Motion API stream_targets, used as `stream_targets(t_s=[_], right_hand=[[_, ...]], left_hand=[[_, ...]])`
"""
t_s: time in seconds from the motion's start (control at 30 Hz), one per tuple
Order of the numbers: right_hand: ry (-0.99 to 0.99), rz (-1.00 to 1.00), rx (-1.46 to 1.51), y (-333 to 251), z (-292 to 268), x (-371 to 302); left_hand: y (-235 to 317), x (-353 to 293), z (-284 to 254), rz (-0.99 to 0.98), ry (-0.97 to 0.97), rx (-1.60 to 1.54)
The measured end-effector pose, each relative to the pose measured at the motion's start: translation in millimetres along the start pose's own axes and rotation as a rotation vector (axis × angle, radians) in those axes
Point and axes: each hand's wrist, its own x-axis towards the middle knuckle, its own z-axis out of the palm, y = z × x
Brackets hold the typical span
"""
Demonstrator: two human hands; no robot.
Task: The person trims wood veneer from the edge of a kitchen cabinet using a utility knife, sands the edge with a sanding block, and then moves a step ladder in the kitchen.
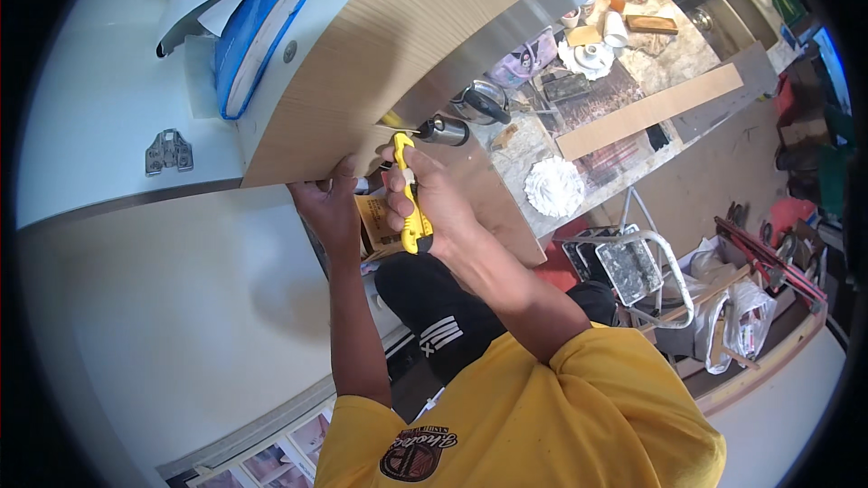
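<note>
My right hand (pixel 436 190) is wrapped around a yellow utility knife (pixel 413 217), its tip end pointing up at a light wood-grain panel (pixel 334 90). The blade itself is too small to make out. Left of it, my left hand (pixel 327 203) grips the panel's lower edge, thumb against its face and the other fingers partly hidden. A metal hinge (pixel 169 153) is fixed inside the white cabinet (pixel 99 99) on the left. In that cabinet a blue-covered package (pixel 258 45) leans beside the panel.
To the right, a cluttered counter (pixel 515 158) holds a kettle (pixel 482 102), a wood strip (pixel 651 108), a white ruffled item (pixel 554 187) and a sink (pixel 723 14). A paint-spotted step stool (pixel 669 262) and white plastic bags (pixel 741 316) stand on the floor.
</note>
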Motion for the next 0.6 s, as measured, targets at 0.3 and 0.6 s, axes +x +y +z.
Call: stream_targets(t_s=[0.3, 0.6], right_hand=[[0.090, -0.080, -0.038, 6.4, 24.8, 1.8], [-0.095, 0.105, -0.027, -16.2, -26.4, -3.2]], left_hand=[[-1.8, -3.0, 19.5, -0.094, 0.044, -0.148], [6.9, -6.0, 35.0, -0.024, 0.178, 0.007]])
